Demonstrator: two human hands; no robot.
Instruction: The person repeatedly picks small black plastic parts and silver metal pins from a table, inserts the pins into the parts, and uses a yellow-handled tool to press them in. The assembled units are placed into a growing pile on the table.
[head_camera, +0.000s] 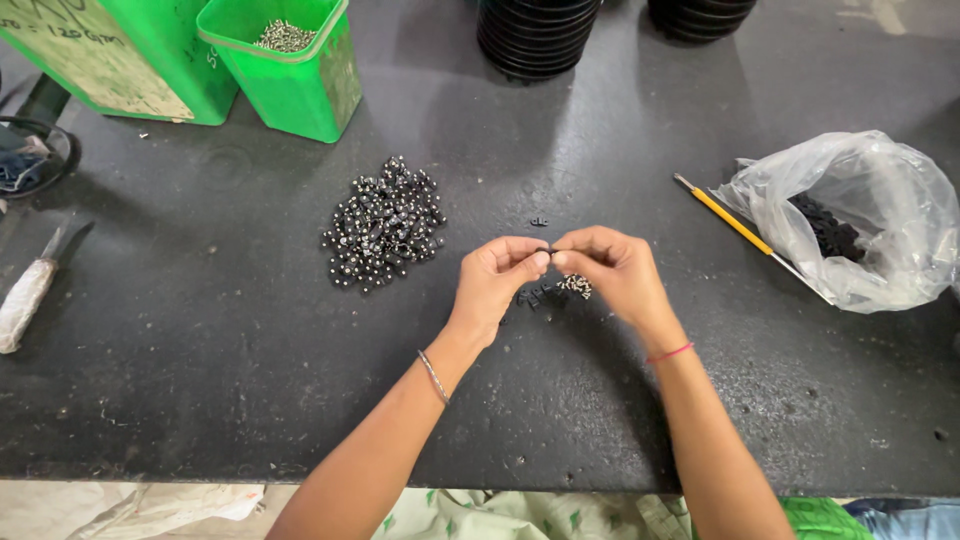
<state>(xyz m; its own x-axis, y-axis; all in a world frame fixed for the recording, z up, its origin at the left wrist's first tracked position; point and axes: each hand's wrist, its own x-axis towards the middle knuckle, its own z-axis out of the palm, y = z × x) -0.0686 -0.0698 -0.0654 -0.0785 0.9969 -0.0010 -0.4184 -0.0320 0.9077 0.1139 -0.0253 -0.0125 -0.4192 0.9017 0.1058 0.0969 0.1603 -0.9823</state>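
Over the middle of a dark worktop (200, 380), my left hand (497, 272) and my right hand (608, 268) meet at the fingertips. Both pinch one tiny dark part between them. My right hand also cups several small shiny parts (576, 286) in its palm. Under the hands lie a few small black pieces (530, 296), and a single one (539, 221) lies just beyond them. To the left sits a pile of small black and silver round parts (383, 225).
A green bin (300, 85) holding small metal bits and a larger green container (120, 55) stand at the back left. Stacked black rings (535, 35) are at the back. A yellow pencil (728, 220) and a clear bag (880, 220) of black pieces lie right. A wrapped tool (25, 300) lies left.
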